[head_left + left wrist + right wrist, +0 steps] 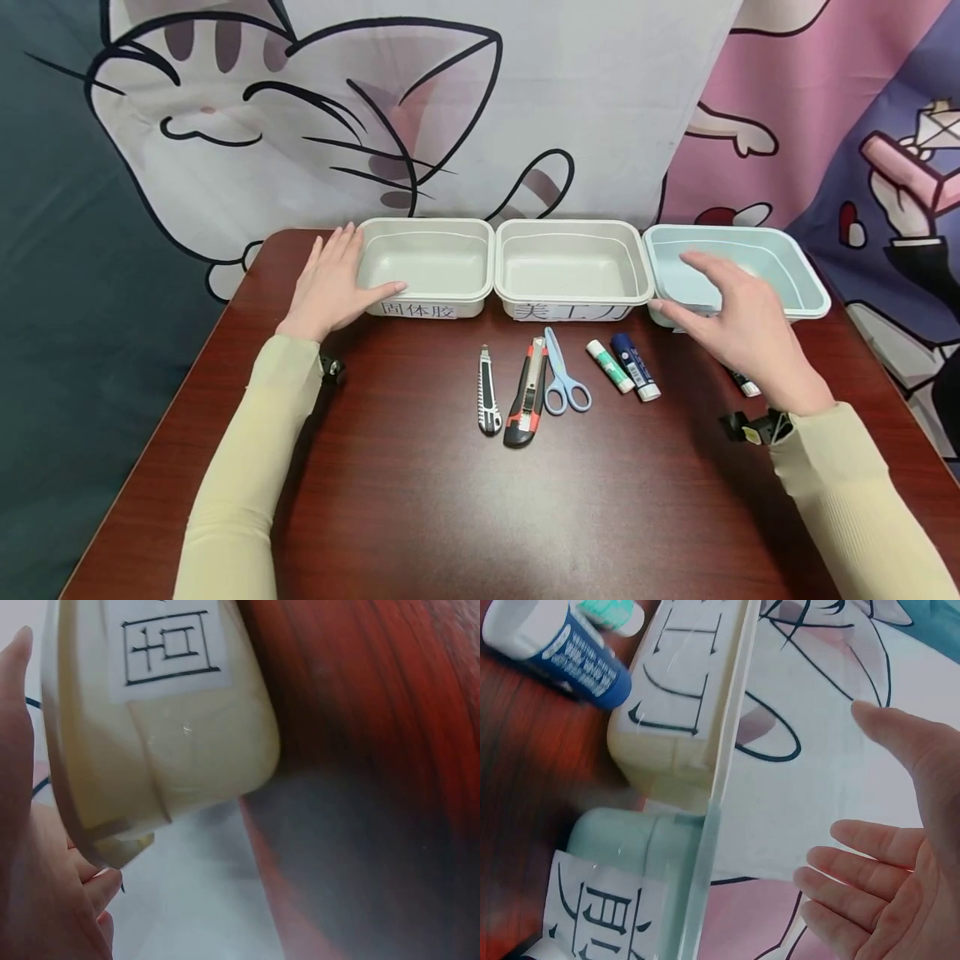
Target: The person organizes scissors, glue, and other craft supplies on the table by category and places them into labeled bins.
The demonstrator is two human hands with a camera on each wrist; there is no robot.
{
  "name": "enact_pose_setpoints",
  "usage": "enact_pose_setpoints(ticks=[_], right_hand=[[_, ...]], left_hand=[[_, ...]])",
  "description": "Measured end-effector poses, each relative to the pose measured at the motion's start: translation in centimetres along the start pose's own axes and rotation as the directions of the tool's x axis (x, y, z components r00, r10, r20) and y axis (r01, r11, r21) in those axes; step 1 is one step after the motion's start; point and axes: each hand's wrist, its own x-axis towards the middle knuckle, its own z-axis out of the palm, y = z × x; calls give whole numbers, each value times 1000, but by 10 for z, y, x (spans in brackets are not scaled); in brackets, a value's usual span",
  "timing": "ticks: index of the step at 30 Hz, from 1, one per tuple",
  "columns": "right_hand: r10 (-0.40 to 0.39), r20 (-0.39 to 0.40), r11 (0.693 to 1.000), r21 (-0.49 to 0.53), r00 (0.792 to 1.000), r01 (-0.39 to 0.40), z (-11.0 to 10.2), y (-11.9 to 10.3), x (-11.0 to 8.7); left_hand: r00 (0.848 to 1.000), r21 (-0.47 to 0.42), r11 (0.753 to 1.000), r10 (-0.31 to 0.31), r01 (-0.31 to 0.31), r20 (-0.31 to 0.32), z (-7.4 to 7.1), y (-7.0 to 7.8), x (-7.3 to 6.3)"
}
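My left hand (330, 283) lies at the left end of the left white bin (427, 292), fingers straight along its side and thumb over the front rim. In the left wrist view, the fingers (56, 892) lie beside the rim of that bin. Spread and holding nothing, my right hand (750, 325) hovers over the light blue bin (813, 292). The right wrist view shows the right hand (900, 877) apart from the bins, its thumb and fingers parted. Between these two bins stands a middle white bin (573, 293).
In front of the bins lie a slim utility knife (488, 392), a red-and-black utility knife (528, 392), blue scissors (558, 375), a green-and-white glue stick (610, 367) and a blue glue stick (635, 367). A partly hidden stick-like item (746, 383) lies under the right wrist. A cartoon curtain (600, 108) hangs behind.
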Motion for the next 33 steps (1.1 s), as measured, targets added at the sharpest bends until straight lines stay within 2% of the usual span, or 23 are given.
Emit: enact_pose_setpoints(ticks=[6, 12, 23, 33], right_hand=[[-55, -16, 998, 6, 998, 55, 1, -11, -5], [-102, 0, 995, 20, 995, 102, 7, -22, -11], [-113, 86, 993, 48, 990, 109, 28, -34, -21], [-58, 236, 998, 36, 970, 50, 56, -35, -26]], left_hand=[[999, -15, 999, -28, 28, 18, 5, -9, -1], [999, -30, 999, -29, 30, 31, 8, -12, 0], [998, -36, 999, -26, 28, 54, 9, -11, 0], [998, -7, 1000, -10, 10, 60, 8, -9, 1]])
